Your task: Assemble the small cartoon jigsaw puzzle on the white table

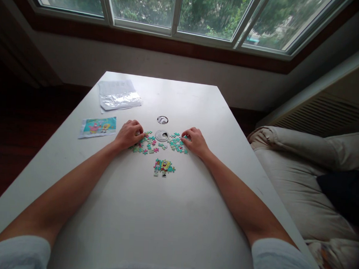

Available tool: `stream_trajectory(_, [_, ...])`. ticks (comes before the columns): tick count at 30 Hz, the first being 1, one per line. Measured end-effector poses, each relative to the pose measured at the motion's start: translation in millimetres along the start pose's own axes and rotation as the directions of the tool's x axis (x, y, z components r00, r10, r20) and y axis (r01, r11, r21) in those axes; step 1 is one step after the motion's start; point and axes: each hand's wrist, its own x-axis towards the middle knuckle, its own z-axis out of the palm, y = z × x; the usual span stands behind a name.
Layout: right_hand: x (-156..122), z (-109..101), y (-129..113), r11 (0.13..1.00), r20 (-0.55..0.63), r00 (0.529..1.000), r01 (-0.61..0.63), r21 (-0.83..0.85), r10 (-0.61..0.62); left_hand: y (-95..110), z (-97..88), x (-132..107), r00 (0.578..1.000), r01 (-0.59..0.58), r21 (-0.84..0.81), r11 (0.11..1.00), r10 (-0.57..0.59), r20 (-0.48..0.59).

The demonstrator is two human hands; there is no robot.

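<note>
Both my arms stretch forward over a white table (138, 213). My left hand (129, 134) rests knuckles-up with curled fingers on the left side of a scatter of loose teal and pink puzzle pieces (150, 145). My right hand (195, 140) lies on the right cluster of pieces (176, 143), its fingertips pinched together on them; what it holds is too small to make out. A small joined patch of puzzle (164, 167) with a yellow cartoon figure lies nearer to me, between my arms.
A round grey cable cap (161, 135) and a cable hole (162, 119) sit between the hands. A printed reference picture (98, 126) and a clear plastic bag on paper (119, 95) lie at the left. A cushioned sofa (304, 178) stands right of the table.
</note>
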Motion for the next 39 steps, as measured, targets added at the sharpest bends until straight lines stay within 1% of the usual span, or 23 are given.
stream_trajectory(3, [0.1,-0.2,0.2,1.000,0.003,1.000,-0.004,0.003,0.004,-2.2,1.7,0.0,1.000,0.009,0.014,1.000,-0.009,-0.014])
stream_trajectory(8, [0.5,-0.5,0.2,1.000,0.009,1.000,-0.011,0.005,0.011,-4.2,3.4,0.3,0.997,0.059,0.031,0.998,-0.057,-0.057])
stream_trajectory(14, [0.5,-1.2,-0.4,1.000,0.013,1.000,-0.005,-0.003,0.005,-3.3,2.3,-0.3,0.999,0.011,-0.018,1.000,-0.012,-0.035])
stream_trajectory(20, [0.5,-0.6,-0.5,1.000,0.008,1.000,-0.006,-0.005,0.006,-1.9,1.2,-0.2,1.000,0.006,-0.031,0.999,-0.007,-0.026])
stream_trajectory(24, [-0.2,-1.1,-1.1,1.000,0.001,1.000,-0.005,-0.008,0.005,-0.5,0.7,0.7,0.999,0.023,-0.058,0.998,-0.024,-0.031])
stream_trajectory(27, [-0.8,-2.2,-1.8,1.000,0.005,1.000,-0.005,-0.007,0.005,1.0,-0.7,1.4,0.996,0.083,-0.123,0.989,-0.087,-0.023])
stream_trajectory(29, [-1.0,-2.7,-2.0,1.000,0.011,1.000,-0.008,-0.005,0.008,2.1,-2.0,1.8,0.985,0.171,-0.192,0.966,-0.175,-0.006])
stream_trajectory(31, [-1.1,-3.0,-2.0,1.000,0.015,1.000,-0.010,-0.005,0.010,2.6,-2.9,2.0,0.960,0.270,-0.243,0.932,-0.280,-0.010])
stream_trajectory(33, [-1.1,-2.8,-1.7,1.000,0.014,1.000,-0.011,-0.005,0.011,2.3,-3.2,2.0,0.933,0.337,-0.267,0.903,-0.359,-0.036])
stream_trajectory(36, [-0.9,-2.4,-1.2,1.000,0.014,1.000,-0.015,-0.006,0.015,-0.1,-3.2,1.4,0.909,0.376,-0.276,0.885,-0.410,-0.076])
stream_trajectory(39, [-0.7,-2.2,-0.8,1.000,0.019,1.000,-0.012,-0.009,0.013,-3.4,-4.0,0.8,0.906,0.383,-0.242,0.892,-0.414,-0.092])
